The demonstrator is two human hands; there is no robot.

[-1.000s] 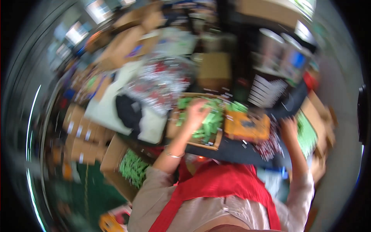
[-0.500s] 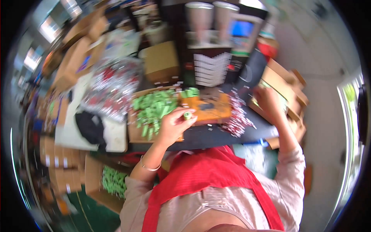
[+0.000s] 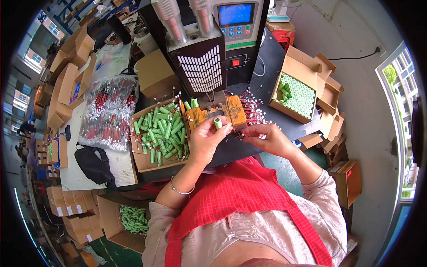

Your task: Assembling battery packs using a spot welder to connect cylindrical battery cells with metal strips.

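Note:
My left hand (image 3: 208, 141) is closed around a green cylindrical battery cell (image 3: 218, 123), its round end pointing up, just in front of an orange-brown block (image 3: 235, 111) under the spot welder (image 3: 200, 66). To the right of the cell, my right hand (image 3: 269, 139) has its thumb and fingers pinched together at the block's front corner. A small dark bit shows at those fingertips, too small to name. Behind that hand lies a heap of red and black wire leads (image 3: 253, 111) with white connectors. A shallow carton (image 3: 155, 168) of loose green cells sits left of my left hand.
A carton (image 3: 293, 114) of upright green cells stands at the right. Bagged wire leads (image 3: 109, 111) and a black pouch (image 3: 94, 163) lie on the left table. A closed brown box (image 3: 155, 73) is beside the welder. Below left, a floor carton (image 3: 111, 218) holds green pieces.
My right hand has come from the right-hand carton back to the front of the block, near my left hand. The left hand still holds the cell. The view has shifted and sharpened.

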